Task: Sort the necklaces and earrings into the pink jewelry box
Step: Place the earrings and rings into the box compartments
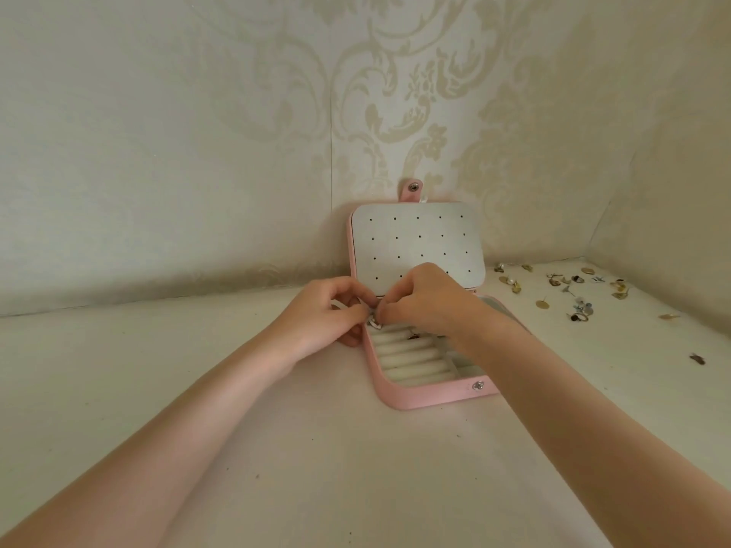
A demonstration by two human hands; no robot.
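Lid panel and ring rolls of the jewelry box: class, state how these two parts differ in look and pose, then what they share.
1. The lid panel stands upright against the wall; the ring rolls lie flat in the base.
2. The lid panel is smooth and dotted with small holes; the ring rolls are padded ridges with slots between.
3. The lid panel holds no jewelry that shows; the ring rolls hold a small piece.
Both are pale lining inside the pink jewelry box.

Two bare forearms, no sleeves in view, left hand (330, 310) and right hand (425, 296) without gloves, no watch or bracelet at either wrist, short plain nails as far as the blurred fingertips show
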